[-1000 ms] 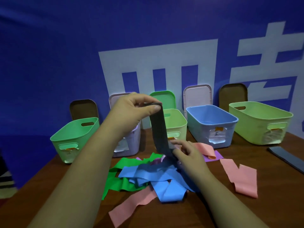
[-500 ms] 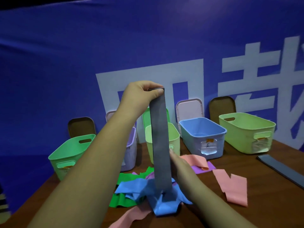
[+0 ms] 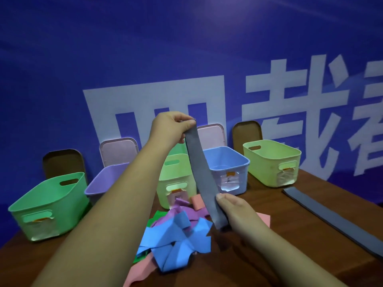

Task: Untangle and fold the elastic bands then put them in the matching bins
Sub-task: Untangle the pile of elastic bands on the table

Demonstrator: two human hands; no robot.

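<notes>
A grey elastic band [image 3: 202,172] hangs stretched above the table. My left hand [image 3: 170,127] pinches its top end, raised in front of the bins. My right hand [image 3: 234,208] grips its lower end, which hangs free of the pile. Below lies a tangled pile of bands: blue [image 3: 178,243], purple [image 3: 186,212], green [image 3: 157,216] and pink [image 3: 143,270]. Five bins stand in a row behind: green [image 3: 49,206], purple [image 3: 103,183], light green [image 3: 176,179], blue [image 3: 230,170] and yellow-green [image 3: 273,162].
A second grey band [image 3: 331,218] lies flat on the brown table at the right. Lids [image 3: 119,150] lean on the blue banner wall behind the bins. Another pink band [image 3: 265,218] peeks out behind my right wrist.
The grey band's lower end has come up out of the pile, and my right hand now grips that end. My view has tilted up and to the left.
</notes>
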